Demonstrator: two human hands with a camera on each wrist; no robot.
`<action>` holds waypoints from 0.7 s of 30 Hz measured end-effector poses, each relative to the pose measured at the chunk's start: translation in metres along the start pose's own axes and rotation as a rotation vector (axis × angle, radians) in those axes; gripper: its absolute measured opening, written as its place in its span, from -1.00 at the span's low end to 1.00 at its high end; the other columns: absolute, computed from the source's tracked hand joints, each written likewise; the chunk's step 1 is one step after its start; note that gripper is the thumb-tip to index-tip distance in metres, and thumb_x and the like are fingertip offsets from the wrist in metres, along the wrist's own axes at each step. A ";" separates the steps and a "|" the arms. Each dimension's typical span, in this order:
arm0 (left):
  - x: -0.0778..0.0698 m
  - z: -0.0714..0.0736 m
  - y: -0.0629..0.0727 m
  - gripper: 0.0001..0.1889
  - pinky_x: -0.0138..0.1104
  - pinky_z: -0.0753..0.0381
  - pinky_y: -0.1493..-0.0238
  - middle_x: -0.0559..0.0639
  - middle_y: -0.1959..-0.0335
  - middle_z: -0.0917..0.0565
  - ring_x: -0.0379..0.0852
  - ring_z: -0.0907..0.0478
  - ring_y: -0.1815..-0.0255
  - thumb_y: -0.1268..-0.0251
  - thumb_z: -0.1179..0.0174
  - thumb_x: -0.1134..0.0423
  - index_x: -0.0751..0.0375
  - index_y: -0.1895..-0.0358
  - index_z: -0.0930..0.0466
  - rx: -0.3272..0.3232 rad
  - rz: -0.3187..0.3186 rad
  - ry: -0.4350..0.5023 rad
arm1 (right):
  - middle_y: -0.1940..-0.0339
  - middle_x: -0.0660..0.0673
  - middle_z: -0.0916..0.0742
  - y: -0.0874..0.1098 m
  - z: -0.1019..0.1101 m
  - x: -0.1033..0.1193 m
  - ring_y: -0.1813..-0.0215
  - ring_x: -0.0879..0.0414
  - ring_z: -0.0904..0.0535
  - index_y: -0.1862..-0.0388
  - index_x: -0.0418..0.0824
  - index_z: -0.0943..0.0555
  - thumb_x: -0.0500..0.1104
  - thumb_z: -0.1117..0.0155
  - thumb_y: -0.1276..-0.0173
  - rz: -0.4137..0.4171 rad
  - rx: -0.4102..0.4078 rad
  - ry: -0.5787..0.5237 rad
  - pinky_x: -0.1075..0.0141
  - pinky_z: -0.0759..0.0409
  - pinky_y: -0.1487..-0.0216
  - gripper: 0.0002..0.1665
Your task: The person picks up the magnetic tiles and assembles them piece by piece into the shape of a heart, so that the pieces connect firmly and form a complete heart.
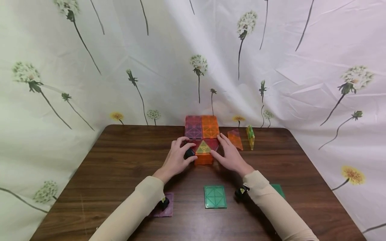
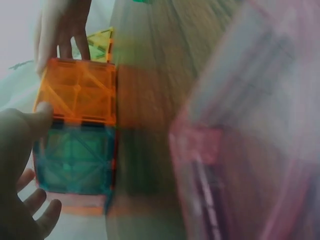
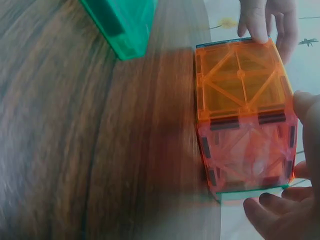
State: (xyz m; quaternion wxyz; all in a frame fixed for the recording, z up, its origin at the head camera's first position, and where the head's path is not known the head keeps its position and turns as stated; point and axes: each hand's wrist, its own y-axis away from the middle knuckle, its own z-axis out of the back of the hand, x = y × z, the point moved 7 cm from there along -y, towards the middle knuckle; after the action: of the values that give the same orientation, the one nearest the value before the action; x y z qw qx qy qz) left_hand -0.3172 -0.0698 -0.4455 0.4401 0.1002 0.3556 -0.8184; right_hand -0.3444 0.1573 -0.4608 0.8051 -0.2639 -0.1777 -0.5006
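Observation:
Near the table's back edge stands a box-like structure of see-through magnetic tiles, with an orange front tile [image 1: 203, 159]. A yellow triangle tile [image 1: 203, 147] and red tiles [image 1: 213, 144] top it; purple [image 1: 193, 127] and orange squares [image 1: 210, 126] show behind. My left hand [image 1: 177, 155] holds the left side, thumb at the front corner, fingers bent by the teal side tile [image 2: 75, 160]. On the opposite side my right hand [image 1: 230, 155] holds it, thumb at the front tile's upper corner, fingers reaching back past the pink side tile [image 3: 250, 155].
Right of the structure lean orange tiles [image 1: 235, 139] and an upright yellow-green group [image 1: 250, 137]. Nearer me lie a green square tile [image 1: 215, 196], a purple tile [image 1: 169, 207] by my left sleeve and another green tile [image 1: 278, 190] beside my right sleeve. A flowered cloth [image 1: 169, 67] hangs behind.

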 end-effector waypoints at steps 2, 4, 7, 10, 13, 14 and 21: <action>-0.004 0.001 -0.001 -0.59 0.12 -0.54 -0.26 0.19 -0.35 -0.45 0.27 -0.35 -0.26 -0.31 -0.51 0.15 0.07 -0.20 -0.72 -0.009 -0.022 -0.016 | -0.73 -0.29 -0.18 0.000 0.001 0.004 -0.67 -0.26 -0.17 -0.72 -0.25 -0.14 0.28 -0.21 -0.57 0.017 -0.010 -0.005 -0.27 -0.25 -0.54 0.01; -0.009 0.003 -0.001 -0.64 0.14 -0.53 -0.25 0.18 -0.30 -0.49 0.28 -0.37 -0.24 -0.31 -0.50 0.22 0.09 -0.16 -0.74 -0.014 -0.036 -0.030 | -0.71 -0.32 -0.21 0.000 0.001 0.007 -0.65 -0.28 -0.21 -0.70 -0.29 -0.16 0.27 -0.23 -0.56 0.025 -0.019 0.004 -0.26 -0.28 -0.53 0.01; -0.015 0.003 0.000 -0.66 0.15 -0.52 -0.25 0.17 -0.28 -0.51 0.30 -0.36 -0.24 -0.33 -0.44 0.32 0.11 -0.16 -0.75 0.000 -0.023 -0.044 | -0.67 -0.34 -0.27 0.001 0.001 0.011 -0.61 -0.28 -0.28 -0.67 -0.32 -0.22 0.28 -0.25 -0.55 0.034 -0.038 0.035 -0.23 -0.35 -0.50 0.01; -0.020 0.003 0.000 -0.61 0.16 -0.51 -0.28 0.18 -0.32 -0.48 0.34 -0.31 -0.29 -0.33 -0.40 0.33 0.11 -0.21 -0.73 0.032 0.028 -0.059 | -0.62 -0.36 -0.33 0.002 0.002 0.017 -0.56 -0.28 -0.36 -0.64 -0.36 -0.26 0.26 -0.24 -0.56 0.056 -0.054 0.059 -0.18 -0.42 -0.47 -0.03; -0.022 0.002 0.000 -0.53 0.18 -0.51 -0.29 0.19 -0.37 -0.41 0.34 -0.24 -0.36 -0.32 -0.44 0.15 0.10 -0.29 -0.66 0.071 0.104 -0.099 | -0.52 -0.38 -0.42 0.002 0.004 0.024 -0.46 -0.26 -0.46 -0.57 -0.39 -0.37 0.18 -0.25 -0.59 0.091 -0.080 0.052 -0.14 -0.50 -0.41 -0.15; -0.021 0.002 0.000 -0.47 0.19 -0.51 -0.28 0.19 -0.39 -0.39 0.34 -0.21 -0.37 -0.32 -0.45 0.06 0.08 -0.32 -0.63 0.087 0.134 -0.118 | -0.47 -0.37 -0.45 0.002 0.005 0.026 -0.41 -0.24 -0.50 -0.55 -0.39 -0.41 0.14 -0.25 -0.60 0.102 -0.086 0.044 -0.12 -0.53 -0.38 -0.19; -0.014 0.001 -0.002 -0.15 0.28 -0.52 -0.21 0.21 -0.36 -0.33 0.34 -0.20 -0.39 -0.15 -0.41 -0.42 0.10 -0.33 -0.48 0.108 0.301 -0.220 | -0.20 -0.24 -0.50 0.005 0.001 0.042 -0.11 -0.03 -0.64 -0.47 -0.34 -0.52 0.05 -0.23 -0.63 0.158 -0.045 0.000 0.07 -0.67 -0.15 -0.36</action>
State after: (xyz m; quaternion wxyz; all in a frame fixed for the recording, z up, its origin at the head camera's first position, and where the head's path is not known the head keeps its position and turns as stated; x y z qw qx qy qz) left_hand -0.3103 -0.0610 -0.4376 0.5878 0.0858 0.2419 -0.7673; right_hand -0.3214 0.1299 -0.4386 0.8360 -0.2951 -0.1453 -0.4393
